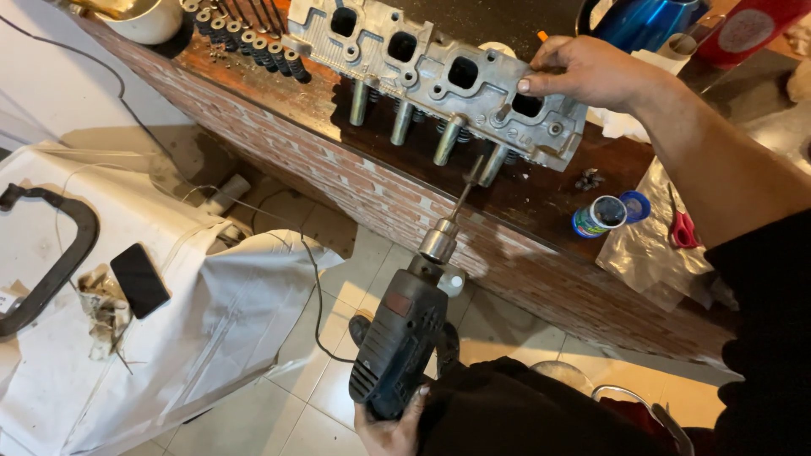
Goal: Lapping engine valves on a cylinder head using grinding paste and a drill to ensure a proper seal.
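A grey metal cylinder head stands tilted on a dark wooden counter, with several valve guides and springs pointing down and out. My right hand grips its upper right edge, thumb on the face. My left hand holds a dark corded electric drill below the counter edge. A thin rod in the drill's chuck reaches up to the head's underside near the rightmost guide.
A row of valve springs lies at the back left of the counter. A small open tin, its blue lid and red scissors sit on the right. A phone rests on a white sheet over something on the tiled floor.
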